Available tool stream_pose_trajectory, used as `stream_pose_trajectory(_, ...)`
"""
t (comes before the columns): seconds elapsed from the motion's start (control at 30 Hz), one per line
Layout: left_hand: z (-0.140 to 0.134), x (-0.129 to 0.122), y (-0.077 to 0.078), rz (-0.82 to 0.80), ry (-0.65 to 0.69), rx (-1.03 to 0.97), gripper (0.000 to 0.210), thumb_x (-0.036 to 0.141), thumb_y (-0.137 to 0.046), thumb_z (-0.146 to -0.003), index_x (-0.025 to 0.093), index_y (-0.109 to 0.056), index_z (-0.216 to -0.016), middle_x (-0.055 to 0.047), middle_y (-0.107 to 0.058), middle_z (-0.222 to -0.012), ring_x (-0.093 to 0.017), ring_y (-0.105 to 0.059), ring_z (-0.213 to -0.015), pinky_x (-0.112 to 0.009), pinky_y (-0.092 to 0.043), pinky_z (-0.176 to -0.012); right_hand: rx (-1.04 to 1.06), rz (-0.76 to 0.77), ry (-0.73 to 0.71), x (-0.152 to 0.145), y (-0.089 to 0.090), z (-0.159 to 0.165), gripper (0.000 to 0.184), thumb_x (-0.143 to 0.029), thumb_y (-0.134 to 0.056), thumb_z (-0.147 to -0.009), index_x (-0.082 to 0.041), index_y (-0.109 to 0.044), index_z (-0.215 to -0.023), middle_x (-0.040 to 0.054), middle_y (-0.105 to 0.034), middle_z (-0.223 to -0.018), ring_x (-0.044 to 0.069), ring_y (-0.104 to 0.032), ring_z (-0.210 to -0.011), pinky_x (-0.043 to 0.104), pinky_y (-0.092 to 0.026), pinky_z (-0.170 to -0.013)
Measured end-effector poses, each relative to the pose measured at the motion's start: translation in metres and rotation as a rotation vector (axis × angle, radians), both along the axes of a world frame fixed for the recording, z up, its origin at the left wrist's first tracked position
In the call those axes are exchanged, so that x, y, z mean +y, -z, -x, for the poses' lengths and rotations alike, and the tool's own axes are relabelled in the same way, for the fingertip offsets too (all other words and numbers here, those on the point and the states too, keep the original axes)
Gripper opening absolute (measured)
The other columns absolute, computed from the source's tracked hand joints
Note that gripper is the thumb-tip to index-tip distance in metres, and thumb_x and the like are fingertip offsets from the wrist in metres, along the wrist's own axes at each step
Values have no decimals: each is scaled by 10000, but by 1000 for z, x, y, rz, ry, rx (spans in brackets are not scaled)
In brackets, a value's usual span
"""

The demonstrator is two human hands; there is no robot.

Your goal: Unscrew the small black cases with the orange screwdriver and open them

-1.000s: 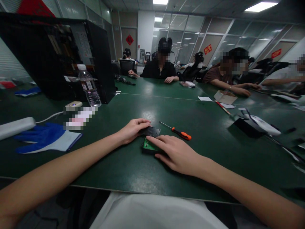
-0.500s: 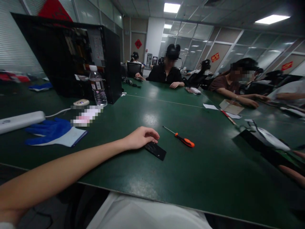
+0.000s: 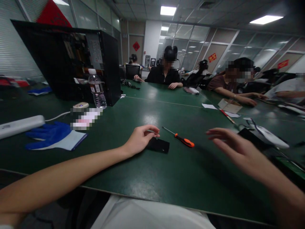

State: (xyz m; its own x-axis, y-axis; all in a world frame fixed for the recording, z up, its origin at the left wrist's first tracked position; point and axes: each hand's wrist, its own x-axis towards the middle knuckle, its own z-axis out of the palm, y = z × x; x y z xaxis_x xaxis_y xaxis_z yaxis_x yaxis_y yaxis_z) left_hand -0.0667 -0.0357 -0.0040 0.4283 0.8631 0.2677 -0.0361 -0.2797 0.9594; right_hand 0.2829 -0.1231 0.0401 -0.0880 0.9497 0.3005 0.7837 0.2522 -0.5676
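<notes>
My left hand point(image 3: 139, 139) rests on the table with its fingers loosely curved and the thumb apart from them. A flat black rectangular plate point(image 3: 160, 145) lies beneath and beside its thumb, partly hidden by the hand. Nothing shows between the fingertips. My right hand point(image 3: 232, 148), somewhat blurred, hovers over the table with its fingers stretched out and holds nothing. Between the two hands lies an orange-and-black screwdriver point(image 3: 184, 140), its metal shaft pointing up and left, touched by neither hand.
At the left are a blue-and-white glove point(image 3: 57, 136), a white power strip point(image 3: 21, 125), a water bottle point(image 3: 97, 90) and an open black computer case point(image 3: 111, 70). To the right lie a dark box-like part point(image 3: 252, 138) and a green board point(image 3: 292, 168). Several people sit farther back.
My right hand has come in from the right edge, away from the dark parts there. The black plate has turned slightly beside my left hand, which stays in nearly the same place.
</notes>
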Motion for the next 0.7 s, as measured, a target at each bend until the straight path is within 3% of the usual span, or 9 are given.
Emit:
stream_pose_trajectory(0.07, -2, -11, -7, -157, -35, -29, 120, 152, -606, -937, 144, -705, -1006, -78, -761, -970, -201, -751, -944, -332, -576, -916, 105, 180, -251, 8, -1, 62, 388, -573, -514, -976, -290, -582, -1234, 103, -678, -1269, 283, -678, -1117, 474, -575, -956)
stream_pose_trajectory(0.17, 0, -25, -14, -462, -80, 20, 157, 156, -568, -974, 170, -722, -1003, -78, -758, -998, -191, -725, -969, -329, -566, -930, 305, 283, -432, 24, 11, 117, 404, -620, -499, -974, -225, -565, -1025, 95, -694, -1159, 229, -683, -1036, 398, -579, -910)
stream_pose_trajectory(0.3, 8, -33, -15, -767, 48, 90, 250, 117, -500, -984, 193, -730, -1043, -100, -754, -1105, -187, -720, -1012, -307, -585, -911, 644, 666, -672, 32, 32, 144, 484, -661, -306, -1016, -230, -508, -1105, 72, -713, -917, 192, -722, -811, 351, -602, -748)
stream_pose_trajectory(0.4, 10, -35, -13, -843, 124, 99, 275, 98, -486, -984, 192, -712, -1109, -118, -731, -1168, -189, -713, -1055, -300, -593, -918, 694, 747, -749, 24, 32, 149, 458, -591, -266, -1045, -255, -474, -1278, 75, -728, -978, 155, -681, -676, 303, -574, -652)
stream_pose_trajectory(0.5, 9, -34, -14, -889, 54, 85, 273, 97, -537, -967, 189, -667, -1188, -134, -687, -1250, -217, -662, -1170, -353, -553, -1015, 535, 569, -652, 16, 12, 131, 479, -543, -382, -1033, -264, -479, -1410, 88, -716, -1115, 154, -648, -682, 289, -544, -596)
stream_pose_trajectory(0.57, 8, -31, -14, -906, 16, 87, 284, 108, -565, -957, 189, -643, -1218, -138, -666, -1273, -230, -638, -1206, -389, -529, -1054, 225, 339, -482, 12, -6, 100, 489, -532, -390, -1032, -257, -567, -1396, 107, -699, -1174, 207, -679, -857, 354, -575, -737)
stream_pose_trajectory(0.63, 7, -28, -14, -910, 21, 89, 273, 112, -558, -959, 182, -639, -1210, -136, -665, -1252, -228, -645, -1191, -397, -535, -1044, -205, 19, -229, 6, -18, 48, 465, -544, -426, -1013, -311, -622, -1364, 107, -629, -1345, 275, -632, -1144, 466, -509, -991)
stream_pose_trajectory(0.7, 7, -24, -12, -899, 37, 91, 250, 108, -542, -964, 174, -650, -1180, -128, -672, -1214, -221, -658, -1164, -391, -547, -1023, -491, -217, 153, -2, -15, -20, 558, -626, -346, -989, -303, -636, -1340, 174, -617, -1311, 341, -633, -1068, 549, -514, -890)
